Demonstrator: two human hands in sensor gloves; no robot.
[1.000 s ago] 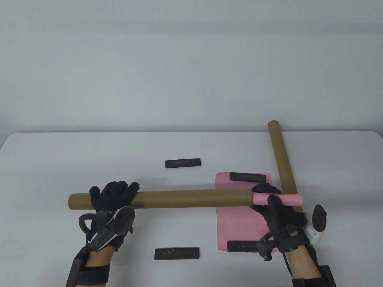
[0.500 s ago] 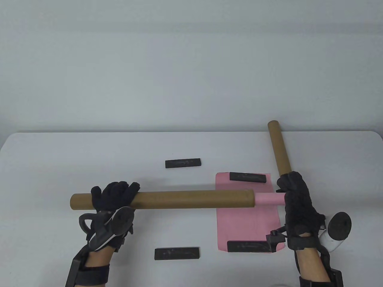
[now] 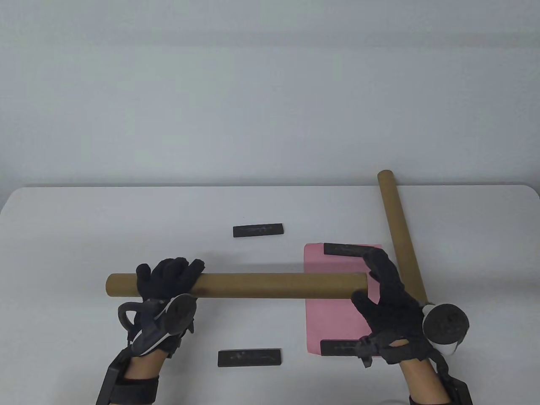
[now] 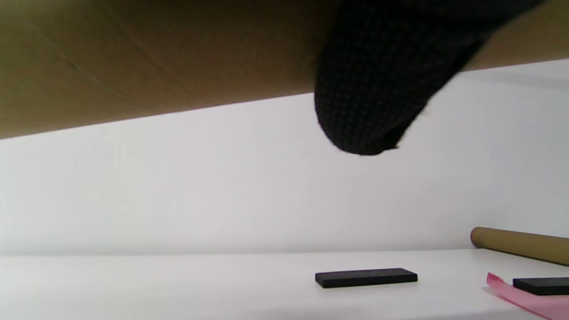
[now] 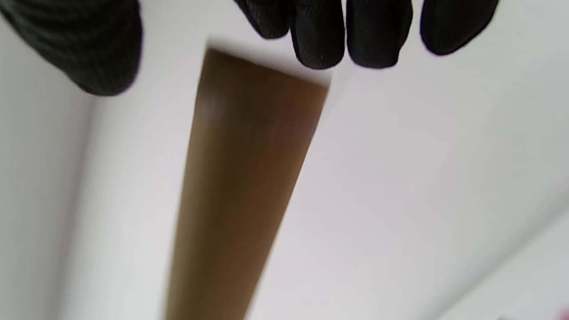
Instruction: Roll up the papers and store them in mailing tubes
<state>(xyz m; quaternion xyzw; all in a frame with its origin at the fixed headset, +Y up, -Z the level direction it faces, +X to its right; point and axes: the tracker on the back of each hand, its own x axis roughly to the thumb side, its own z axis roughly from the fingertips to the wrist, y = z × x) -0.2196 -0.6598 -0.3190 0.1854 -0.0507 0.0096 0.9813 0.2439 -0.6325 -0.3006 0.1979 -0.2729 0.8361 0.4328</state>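
My left hand [image 3: 168, 276] grips a long brown mailing tube [image 3: 270, 286] near its left end and holds it level above the table. In the left wrist view one of its fingers [image 4: 378, 89] wraps the tube [image 4: 155, 58]. My right hand [image 3: 371, 278] is open at the tube's right end, fingers spread past it. No pink roll shows at that end. In the right wrist view the fingers [image 5: 320, 35] hang by the tube's end [image 5: 249, 133]. A flat pink sheet [image 3: 333, 314] lies under the tube. A second tube [image 3: 398, 228] lies diagonally at the right.
Black flat weights hold the pink sheet at its far edge [image 3: 344, 249] and near edge [image 3: 339, 348]. Two more weights lie at mid-table [image 3: 258, 230] and near the front [image 3: 249, 357]. The second tube's far end overhangs the table's back edge.
A rolled pink paper stuck out of the tube's right end; my right hand pushed it in and it is now out of sight. The tube shifted slightly right.
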